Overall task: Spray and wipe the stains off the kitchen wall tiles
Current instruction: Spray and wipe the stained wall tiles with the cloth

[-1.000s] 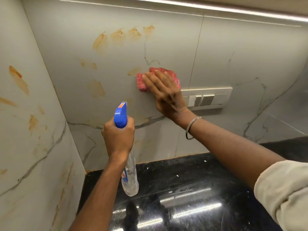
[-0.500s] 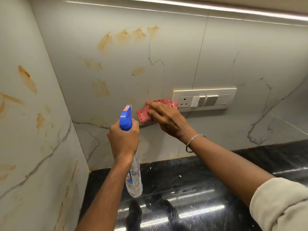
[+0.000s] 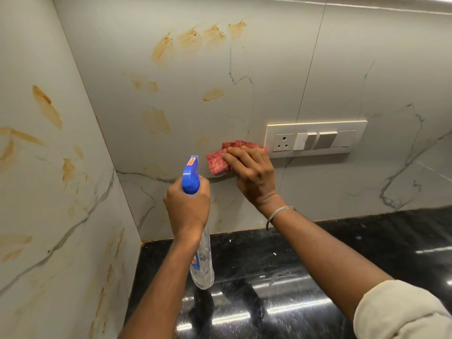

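Head view | progress: early-to-middle, by my read; orange stains (image 3: 188,37) on back wall tiles (image 3: 269,57) and side wall unwiped | right hand (image 3: 252,172) presses red cloth (image 3: 217,163) flat to tile, just beside switch plate (image 3: 315,139) | left hand (image 3: 187,206) grips spray bottle (image 3: 191,176) by neck; long axis near upright, nozzle toward back wall, over countertop (image 3: 367,241)
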